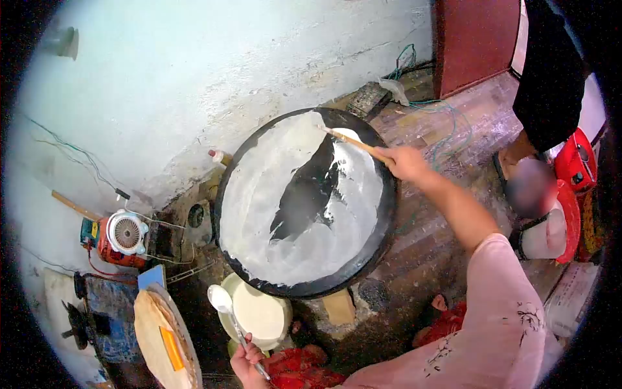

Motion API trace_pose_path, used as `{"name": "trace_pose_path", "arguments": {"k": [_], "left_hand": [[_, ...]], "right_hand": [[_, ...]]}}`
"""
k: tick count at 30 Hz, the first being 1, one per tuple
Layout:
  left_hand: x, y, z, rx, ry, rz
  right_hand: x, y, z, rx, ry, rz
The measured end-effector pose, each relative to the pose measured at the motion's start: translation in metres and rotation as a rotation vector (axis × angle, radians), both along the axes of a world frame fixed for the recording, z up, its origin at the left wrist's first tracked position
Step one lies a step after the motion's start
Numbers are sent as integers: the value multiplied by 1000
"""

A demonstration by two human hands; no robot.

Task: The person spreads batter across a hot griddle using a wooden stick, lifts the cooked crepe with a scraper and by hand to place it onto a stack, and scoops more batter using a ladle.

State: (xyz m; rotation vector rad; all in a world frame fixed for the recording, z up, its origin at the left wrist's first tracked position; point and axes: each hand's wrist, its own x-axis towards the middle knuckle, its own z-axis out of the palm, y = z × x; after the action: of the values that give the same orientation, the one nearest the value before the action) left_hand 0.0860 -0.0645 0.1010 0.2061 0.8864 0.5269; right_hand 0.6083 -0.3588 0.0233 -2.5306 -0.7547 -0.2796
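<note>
Wooden stick (pixel 358 144) clamped in R hand (pixel 408 163) fingers, held over batter (pixel 259 188) on round black griddle (pixel 391 220); ladle (pixel 221 299) gripped in L hand's (pixel 248 358) fingers nr batter bowl (pixel 286 318).

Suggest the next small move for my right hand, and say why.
I'd probably sweep the right hand's wooden spreader inward, drawing the brighter white batter beside it over the dark patch. That patch in the middle of the griddle is bare, while batter covers most of the surface around it.
</note>
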Motion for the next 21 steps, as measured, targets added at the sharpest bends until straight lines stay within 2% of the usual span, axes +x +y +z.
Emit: {"name": "trace_pose_path", "arguments": {"k": [1, 3, 4, 6, 9, 11, 13, 16, 18, 20, 21], "left_hand": [[0, 0, 1, -15, 35, 27], [-4, 6, -5, 49, 47, -20], [-8, 7, -9, 113, 65, -66], [-17, 10, -16, 168, 25, -114], [5, -3, 4, 105, -12, -59], [7, -3, 5, 69, -40, -29], [10, -4, 6, 150, 127, -14], [-2, 5, -5, 38, 43, -55], [-9, 10, -15, -15, -43, -71], [-2, 7, -10, 20, -37, -82], [0, 4, -7, 54, -30, -90]], "right_hand": [[-4, -8, -3, 94, 29, 126], [-5, -48, 5, -128, -48, 279], [4, -56, 4, -127, -54, 281], [21, -69, 2, -248, -22, 40], [43, -9, -7, -154, -103, -37], [28, 12, 10, -85, -78, 10], [23, 2, 14, -22, -58, 56], [42, -42, 3, -162, -9, 104], [50, -44, 3, -229, -62, -86], [41, 15, 15, -52, 151, -166], [43, 39, 6, -178, 8, -50]]}}
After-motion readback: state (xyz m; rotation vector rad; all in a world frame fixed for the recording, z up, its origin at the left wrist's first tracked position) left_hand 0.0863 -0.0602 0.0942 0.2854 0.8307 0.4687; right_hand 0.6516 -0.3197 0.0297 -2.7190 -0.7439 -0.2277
